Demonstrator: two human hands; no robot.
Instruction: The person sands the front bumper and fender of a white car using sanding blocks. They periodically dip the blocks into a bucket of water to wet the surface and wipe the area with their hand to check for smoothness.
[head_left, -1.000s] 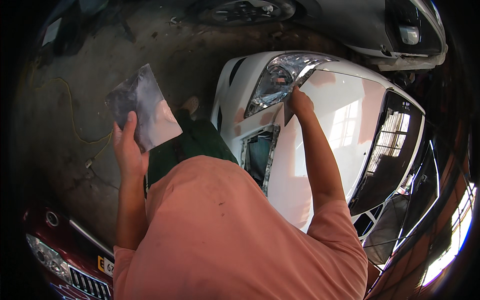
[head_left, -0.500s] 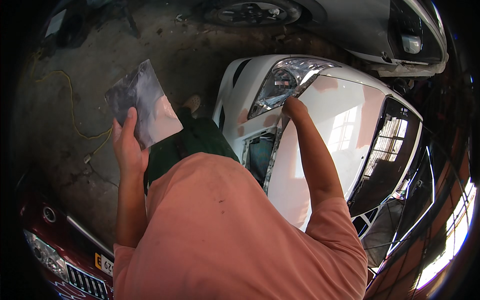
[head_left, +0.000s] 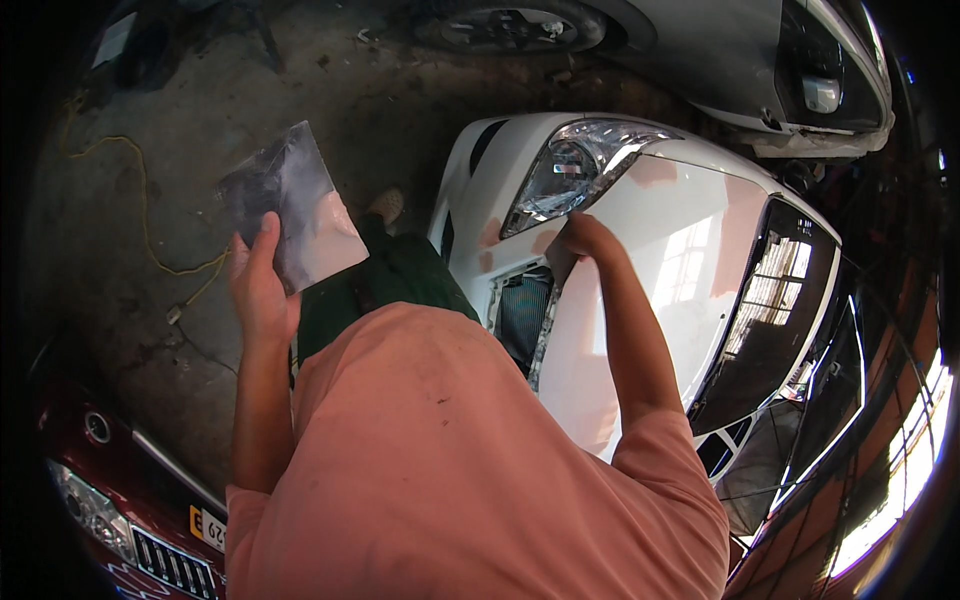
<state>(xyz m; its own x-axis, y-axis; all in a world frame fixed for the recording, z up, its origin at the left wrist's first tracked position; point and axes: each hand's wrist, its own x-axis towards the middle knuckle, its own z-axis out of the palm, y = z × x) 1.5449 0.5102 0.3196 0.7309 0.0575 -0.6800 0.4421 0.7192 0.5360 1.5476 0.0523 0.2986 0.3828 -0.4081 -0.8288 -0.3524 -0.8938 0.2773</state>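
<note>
My left hand (head_left: 262,285) is closed on the lower edge of a flat putty board (head_left: 290,180), thumb on top. The board has grey smears, and pinkish body filler (head_left: 335,240) covers its near right corner. My right hand (head_left: 588,238) is closed on a thin, dark, flat spreader (head_left: 561,260), at the front edge of a white car's hood (head_left: 640,235). The spreader is close to the hood edge, just below the headlight (head_left: 572,165); whether it touches the paint I cannot tell. Pinkish filler patches (head_left: 545,241) show on the bodywork beside it.
Below the headlight is an opening with the radiator (head_left: 524,305). A grey car (head_left: 720,60) stands at the far side, a dark red car (head_left: 120,500) at the near left. A yellow cord (head_left: 145,215) runs over the concrete floor (head_left: 330,90).
My right hand has moved slightly left and nearer, away from the headlight's lower corner, and the spreader now shows. My left hand and the board have shifted only slightly right.
</note>
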